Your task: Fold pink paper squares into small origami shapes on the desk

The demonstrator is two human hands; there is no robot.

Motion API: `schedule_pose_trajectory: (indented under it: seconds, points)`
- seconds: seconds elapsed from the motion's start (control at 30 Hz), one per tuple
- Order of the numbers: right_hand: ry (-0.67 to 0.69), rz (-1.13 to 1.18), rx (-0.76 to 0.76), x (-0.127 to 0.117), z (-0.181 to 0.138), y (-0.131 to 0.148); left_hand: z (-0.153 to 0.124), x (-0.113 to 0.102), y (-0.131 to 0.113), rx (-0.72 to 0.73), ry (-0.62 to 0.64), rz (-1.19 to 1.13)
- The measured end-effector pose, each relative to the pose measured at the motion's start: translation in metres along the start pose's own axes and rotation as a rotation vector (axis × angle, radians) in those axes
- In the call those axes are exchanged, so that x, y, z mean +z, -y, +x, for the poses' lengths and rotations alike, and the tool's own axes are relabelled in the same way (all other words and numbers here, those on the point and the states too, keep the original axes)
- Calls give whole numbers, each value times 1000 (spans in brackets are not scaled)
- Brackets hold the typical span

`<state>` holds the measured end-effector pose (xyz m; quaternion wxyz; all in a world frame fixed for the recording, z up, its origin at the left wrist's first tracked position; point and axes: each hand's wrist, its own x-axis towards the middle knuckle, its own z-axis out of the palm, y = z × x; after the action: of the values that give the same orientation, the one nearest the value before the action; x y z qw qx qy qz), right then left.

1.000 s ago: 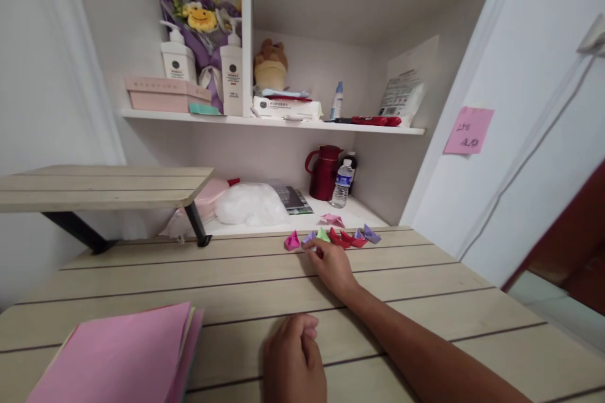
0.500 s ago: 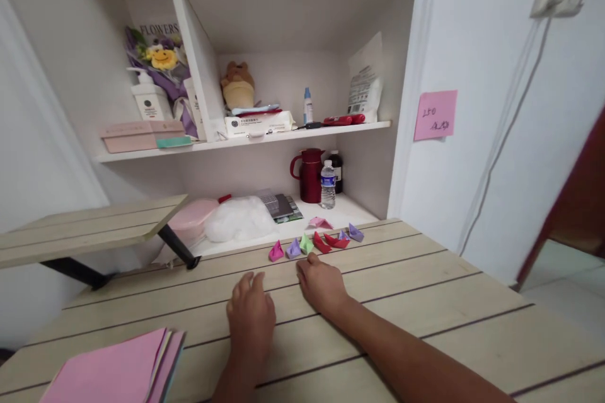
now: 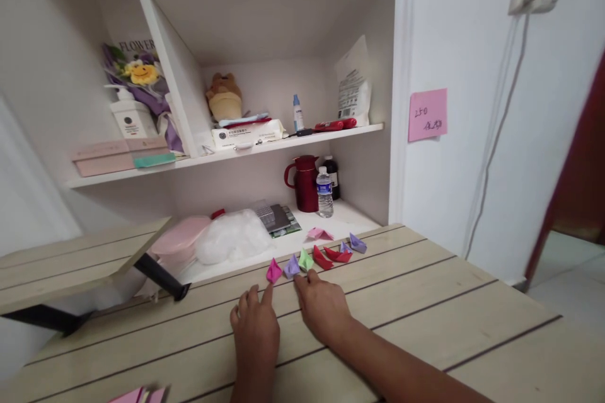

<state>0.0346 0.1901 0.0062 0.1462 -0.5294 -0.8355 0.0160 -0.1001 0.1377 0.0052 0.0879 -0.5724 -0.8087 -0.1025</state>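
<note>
The bench [image 3: 425, 302] carries a row of paper boats [image 3: 322, 258] near its far edge, presumably set side by side so each is within easy reach. The left hand [image 3: 256, 327] has a wide, empty grip, forefinger just by the pink boat [image 3: 273, 271]; the right hand's [image 3: 324, 308] is narrow beside the purple boat [image 3: 292, 267], whether pinching it I cannot tell, both poses seeming gentle enough for light paper.

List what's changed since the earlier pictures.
The left hand uncurled and moved forward toward the magenta paper boat. The right hand drew back slightly, uncovering more of the lilac boat; whether it still touches is unclear. The green boat and red boats kept their places.
</note>
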Motion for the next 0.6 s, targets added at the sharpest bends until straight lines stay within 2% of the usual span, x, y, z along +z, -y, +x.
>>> schedule_pose_trajectory:
  seconds: [0.23,0.37,0.6]
  points:
    - [-1,-9,22,2,1,-1,2,5,3,31,-11,-34]
    - [-6,3,-18,-2,-1,-3,4,4,4,22,-13,-74]
    - [21,0,-78,-2,-1,-5,4,4,4,107,-3,-107]
